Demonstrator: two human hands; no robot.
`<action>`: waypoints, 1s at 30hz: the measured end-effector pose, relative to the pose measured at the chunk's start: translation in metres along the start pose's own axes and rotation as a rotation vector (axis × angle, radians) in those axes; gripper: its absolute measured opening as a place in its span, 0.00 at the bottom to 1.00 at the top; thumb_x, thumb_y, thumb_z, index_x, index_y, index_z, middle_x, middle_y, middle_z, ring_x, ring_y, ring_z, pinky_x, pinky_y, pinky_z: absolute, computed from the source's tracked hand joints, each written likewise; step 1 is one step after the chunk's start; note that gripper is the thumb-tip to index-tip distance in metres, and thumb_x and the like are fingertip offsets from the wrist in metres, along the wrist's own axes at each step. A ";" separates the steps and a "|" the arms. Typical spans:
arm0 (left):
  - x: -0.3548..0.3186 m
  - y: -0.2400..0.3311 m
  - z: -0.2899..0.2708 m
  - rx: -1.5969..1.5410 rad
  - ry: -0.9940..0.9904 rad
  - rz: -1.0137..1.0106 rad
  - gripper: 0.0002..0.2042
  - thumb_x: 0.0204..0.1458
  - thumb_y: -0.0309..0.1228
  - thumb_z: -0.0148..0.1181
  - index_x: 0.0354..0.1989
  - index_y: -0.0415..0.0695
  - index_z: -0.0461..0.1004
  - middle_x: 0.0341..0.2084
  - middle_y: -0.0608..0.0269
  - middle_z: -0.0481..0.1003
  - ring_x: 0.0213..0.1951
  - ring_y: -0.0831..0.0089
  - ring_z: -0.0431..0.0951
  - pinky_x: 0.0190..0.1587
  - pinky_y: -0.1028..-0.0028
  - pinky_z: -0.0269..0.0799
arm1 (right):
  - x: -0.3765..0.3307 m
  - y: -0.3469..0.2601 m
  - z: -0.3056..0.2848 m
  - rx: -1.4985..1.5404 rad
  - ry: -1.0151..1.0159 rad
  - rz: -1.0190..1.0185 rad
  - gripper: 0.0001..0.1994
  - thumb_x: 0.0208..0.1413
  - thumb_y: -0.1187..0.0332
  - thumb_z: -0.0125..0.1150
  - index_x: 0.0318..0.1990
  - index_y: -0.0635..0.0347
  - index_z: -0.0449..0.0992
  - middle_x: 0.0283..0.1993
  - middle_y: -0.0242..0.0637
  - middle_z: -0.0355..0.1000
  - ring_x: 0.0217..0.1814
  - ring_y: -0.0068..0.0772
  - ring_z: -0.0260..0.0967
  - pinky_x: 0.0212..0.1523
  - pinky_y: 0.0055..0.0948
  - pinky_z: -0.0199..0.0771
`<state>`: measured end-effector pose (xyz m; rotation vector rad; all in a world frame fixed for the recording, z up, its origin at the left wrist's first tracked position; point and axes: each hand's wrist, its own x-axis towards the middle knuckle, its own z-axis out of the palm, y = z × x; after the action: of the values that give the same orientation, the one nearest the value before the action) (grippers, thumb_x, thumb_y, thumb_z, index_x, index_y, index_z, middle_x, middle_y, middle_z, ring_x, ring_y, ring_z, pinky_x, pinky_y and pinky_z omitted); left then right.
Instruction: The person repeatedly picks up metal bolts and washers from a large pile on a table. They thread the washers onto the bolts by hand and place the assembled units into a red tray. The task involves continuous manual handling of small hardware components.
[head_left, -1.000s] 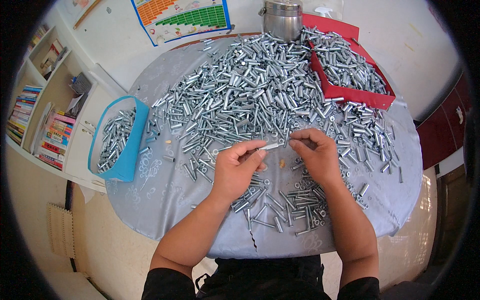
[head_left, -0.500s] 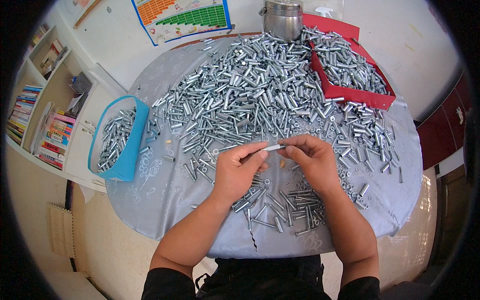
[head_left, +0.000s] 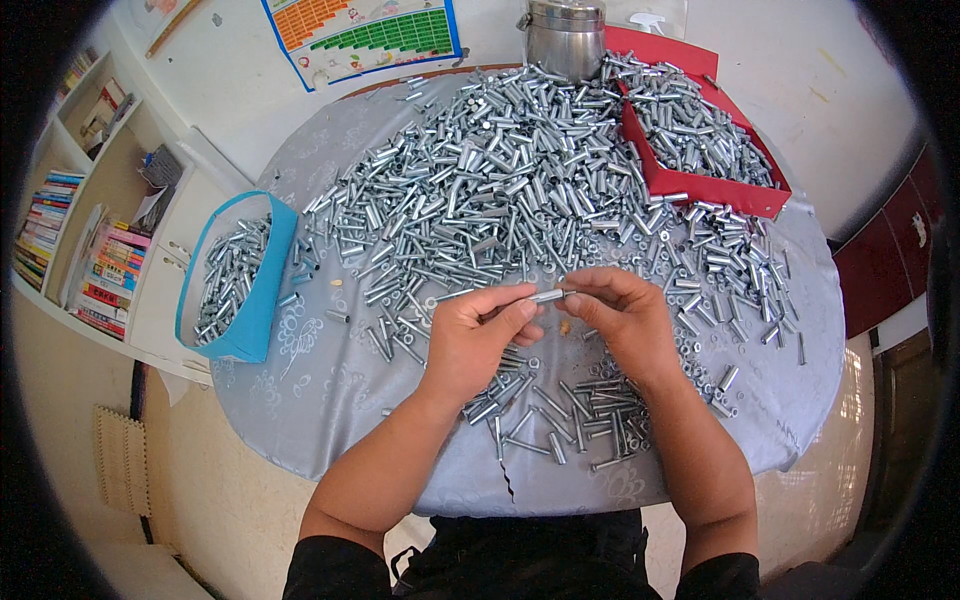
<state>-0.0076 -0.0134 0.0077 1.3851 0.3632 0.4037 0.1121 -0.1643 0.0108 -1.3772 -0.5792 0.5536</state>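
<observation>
One blue bin (head_left: 270,300): standing at 9 o'clock from the hands, holding silver metal pieces; leaning slightly outward near the table edge, so a knock could be spilling it, I judge.
Left hand (head_left: 470,335): at 8 o'clock of the held piece, pinching its left end between thumb and forefinger; other fingers curling below.
Big pile (head_left: 470,190): spreading from 10 to 1 o'clock, mixing tubes and bolts; a wrong pick is looking likely, since the parts are so alike.
Metal tube (head_left: 546,296): sitting at the clock centre, lying nearly level, bridging both hands above the tablecloth (head_left: 330,430). Slip risk: only fingertips are gripping, the surface is looking smooth.
Loose bolts (head_left: 605,397): lying at 5 o'clock, close to the right forearm; a sweeping arm could be scattering them.
Right hand (head_left: 628,318): at 3 o'clock, pinching the tube's right end; fingertips are hiding that end, so can't tell if anything is fitting into it. Misalignment could be jamming it.
Red box (head_left: 735,202): standing between 1 and 2 o'clock, heaping full; overfilling could be causing spills.
</observation>
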 end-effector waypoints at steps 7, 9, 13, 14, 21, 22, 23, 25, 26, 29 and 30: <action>0.001 0.006 -0.003 -0.089 0.100 0.008 0.12 0.55 0.23 0.58 0.47 0.34 0.75 0.35 0.52 0.79 0.29 0.72 0.80 0.31 0.75 0.78 | 0.015 0.000 -0.027 -0.856 0.189 -0.516 0.07 0.45 0.76 0.64 0.34 0.57 0.81 0.36 0.37 0.76 0.43 0.40 0.71 0.50 0.34 0.69; 0.002 0.004 -0.003 -0.084 0.101 0.007 0.12 0.55 0.23 0.58 0.47 0.34 0.75 0.35 0.52 0.79 0.29 0.72 0.80 0.31 0.75 0.78 | 0.017 0.004 -0.028 -1.047 0.131 -0.558 0.08 0.43 0.75 0.63 0.33 0.55 0.81 0.35 0.36 0.74 0.44 0.42 0.69 0.54 0.37 0.66; 0.002 0.003 -0.001 -0.089 0.089 0.017 0.12 0.55 0.23 0.58 0.46 0.34 0.75 0.35 0.53 0.79 0.29 0.72 0.80 0.31 0.75 0.78 | 0.019 0.012 -0.025 -1.208 0.063 -0.551 0.08 0.42 0.74 0.60 0.32 0.53 0.82 0.36 0.35 0.71 0.46 0.42 0.66 0.61 0.44 0.61; 0.002 0.003 -0.002 -0.087 0.090 0.016 0.12 0.55 0.23 0.58 0.46 0.34 0.75 0.35 0.53 0.80 0.29 0.72 0.80 0.31 0.75 0.78 | 0.020 0.013 -0.023 -1.230 0.062 -0.569 0.08 0.43 0.74 0.59 0.32 0.53 0.82 0.36 0.34 0.70 0.47 0.42 0.66 0.62 0.46 0.59; 0.001 0.004 -0.001 -0.073 0.086 0.013 0.11 0.55 0.23 0.58 0.46 0.34 0.76 0.35 0.53 0.80 0.29 0.73 0.80 0.32 0.75 0.78 | 0.021 0.014 -0.018 -1.239 0.085 -0.552 0.09 0.46 0.72 0.60 0.36 0.50 0.82 0.38 0.34 0.70 0.49 0.41 0.66 0.63 0.51 0.56; 0.001 0.004 -0.001 -0.071 0.088 0.013 0.11 0.55 0.23 0.58 0.46 0.34 0.76 0.35 0.53 0.80 0.29 0.73 0.80 0.31 0.75 0.78 | 0.021 0.013 -0.017 -1.242 0.090 -0.550 0.09 0.46 0.72 0.60 0.36 0.50 0.82 0.38 0.34 0.70 0.49 0.41 0.66 0.63 0.51 0.56; 0.001 0.004 -0.001 -0.078 0.087 0.014 0.11 0.55 0.23 0.58 0.46 0.34 0.76 0.35 0.53 0.80 0.29 0.73 0.80 0.31 0.75 0.78 | 0.021 0.012 -0.016 -1.245 0.094 -0.549 0.09 0.47 0.71 0.60 0.37 0.50 0.82 0.39 0.34 0.70 0.49 0.41 0.66 0.64 0.51 0.56; 0.000 0.003 -0.001 -0.091 0.087 0.017 0.11 0.55 0.24 0.58 0.46 0.34 0.76 0.35 0.53 0.80 0.29 0.73 0.80 0.31 0.75 0.78 | 0.021 0.012 -0.017 -1.251 0.077 -0.543 0.09 0.48 0.70 0.60 0.38 0.49 0.82 0.39 0.34 0.70 0.50 0.41 0.66 0.64 0.51 0.56; 0.001 0.002 -0.001 -0.087 0.086 0.019 0.11 0.55 0.24 0.58 0.46 0.34 0.76 0.35 0.53 0.80 0.29 0.73 0.80 0.32 0.75 0.78 | 0.022 0.012 -0.017 -1.256 0.069 -0.540 0.09 0.48 0.70 0.60 0.38 0.49 0.82 0.40 0.34 0.70 0.50 0.41 0.66 0.64 0.51 0.55; 0.001 0.002 -0.001 -0.078 0.082 0.025 0.11 0.55 0.24 0.58 0.46 0.34 0.76 0.35 0.53 0.80 0.29 0.73 0.80 0.32 0.75 0.79 | 0.020 0.013 -0.017 -1.332 0.075 -0.555 0.09 0.48 0.68 0.61 0.38 0.48 0.82 0.42 0.34 0.71 0.52 0.41 0.65 0.65 0.51 0.54; 0.001 0.002 -0.001 -0.076 0.080 0.025 0.11 0.55 0.24 0.58 0.46 0.34 0.76 0.35 0.53 0.80 0.29 0.73 0.80 0.32 0.75 0.79 | 0.020 0.013 -0.016 -1.328 0.075 -0.556 0.09 0.48 0.68 0.61 0.37 0.48 0.82 0.42 0.34 0.71 0.52 0.41 0.65 0.65 0.51 0.53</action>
<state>-0.0071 -0.0119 0.0092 1.3029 0.3926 0.4905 0.1375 -0.1616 -0.0030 -2.2985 -1.3253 -0.4720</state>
